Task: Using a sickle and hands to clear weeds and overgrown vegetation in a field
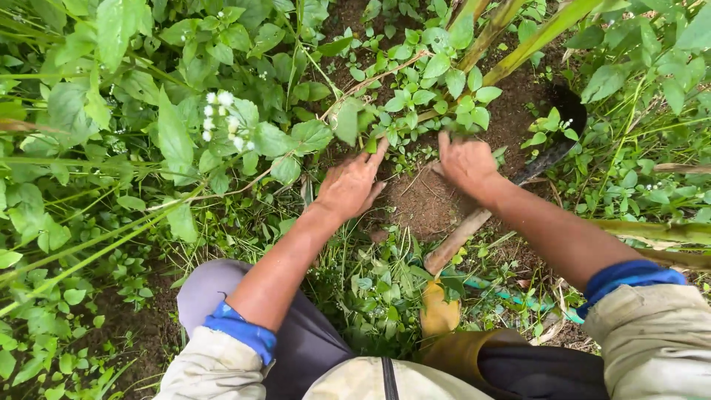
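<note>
Fingers [379,150] among soft leafy weeds [426,92], crumbly soil [422,200].

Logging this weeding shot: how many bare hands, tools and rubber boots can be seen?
Bare hands: 2, left hand and right hand
Wooden-handled dark curved blade tool: 1
Yellow rubber boot: 1
Total: 4

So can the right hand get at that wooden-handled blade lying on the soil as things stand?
Probably yes. The right hand is over the leafy weeds, with the wooden handle of the curved blade passing just beneath its wrist on bare soil; nothing covers the handle.
</note>
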